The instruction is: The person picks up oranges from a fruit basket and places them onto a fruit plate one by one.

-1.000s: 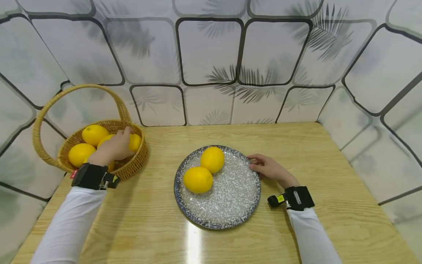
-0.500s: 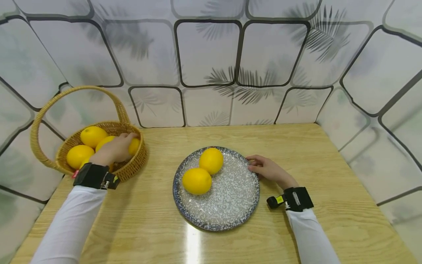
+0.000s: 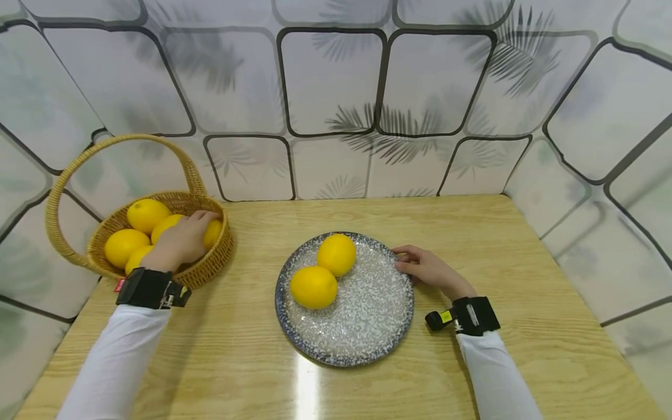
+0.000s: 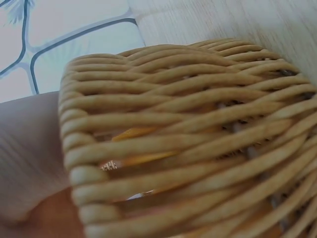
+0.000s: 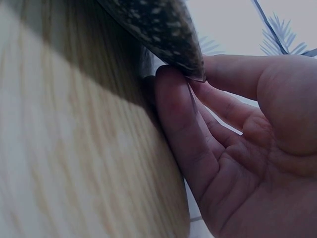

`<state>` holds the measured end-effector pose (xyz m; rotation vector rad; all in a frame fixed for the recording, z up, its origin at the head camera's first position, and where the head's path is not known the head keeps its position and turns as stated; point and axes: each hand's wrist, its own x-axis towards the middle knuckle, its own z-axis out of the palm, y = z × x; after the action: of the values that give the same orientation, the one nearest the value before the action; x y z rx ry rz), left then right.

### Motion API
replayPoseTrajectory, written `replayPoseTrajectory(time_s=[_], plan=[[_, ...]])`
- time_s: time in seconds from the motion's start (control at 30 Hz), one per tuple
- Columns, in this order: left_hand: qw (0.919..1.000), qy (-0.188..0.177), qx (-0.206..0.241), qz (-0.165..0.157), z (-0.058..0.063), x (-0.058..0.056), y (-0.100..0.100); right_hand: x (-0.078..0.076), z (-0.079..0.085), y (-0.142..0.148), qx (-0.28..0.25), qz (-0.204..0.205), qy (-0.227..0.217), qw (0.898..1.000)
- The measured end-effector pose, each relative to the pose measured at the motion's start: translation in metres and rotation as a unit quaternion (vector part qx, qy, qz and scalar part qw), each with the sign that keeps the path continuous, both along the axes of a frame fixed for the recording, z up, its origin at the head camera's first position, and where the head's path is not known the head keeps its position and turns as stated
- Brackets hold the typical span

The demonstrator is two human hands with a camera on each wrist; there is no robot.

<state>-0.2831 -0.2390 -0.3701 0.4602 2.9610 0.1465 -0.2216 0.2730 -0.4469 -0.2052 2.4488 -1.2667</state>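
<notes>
In the head view my left hand (image 3: 181, 238) reaches down into a wicker basket (image 3: 214, 259) at the left, its fingers bent over a lemon (image 3: 212, 234) by the right wall; the fingertips are hidden. Through the weave in the left wrist view, bits of yellow show, with part of the hand (image 4: 29, 158) beside the rim. My right hand (image 3: 427, 269) pinches the right rim of a round speckled plate (image 3: 367, 315). In the right wrist view the plate's edge (image 5: 183, 44) sits between its digits. Two lemons, a nearer one (image 3: 314, 287) and a farther one (image 3: 336, 255), lie on the plate.
Several more lemons (image 3: 126, 247) fill the basket, whose tall handle (image 3: 133, 139) arches over it. Plate and basket stand on a light wooden table (image 3: 252, 361). Patterned cloth walls (image 3: 336, 81) rise behind and at both sides.
The left hand has sunk slightly lower in the basket, its wrist shifting a little toward the near side. The right hand, the plate and its two lemons stay in place.
</notes>
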Motion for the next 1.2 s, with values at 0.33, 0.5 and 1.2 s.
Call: replayPoseTrajectory(time_s=[0.33, 0.5, 1.2], plan=[[0.9995, 0.027, -0.005, -0.017, 0.005, 0.009, 0.0, -0.003, -0.001, 0.001, 0.006, 0.001, 0.005, 1.0], [0.9992, 0.038, 0.008, -0.007, 0.01, 0.014, -0.002, -0.003, 0.0, 0.001, 0.005, 0.004, 0.006, 1.0], [0.9884, 0.139, 0.049, 0.034, 0.013, 0.037, -0.002, -0.004, -0.003, 0.001, 0.006, -0.001, -0.005, 1.0]])
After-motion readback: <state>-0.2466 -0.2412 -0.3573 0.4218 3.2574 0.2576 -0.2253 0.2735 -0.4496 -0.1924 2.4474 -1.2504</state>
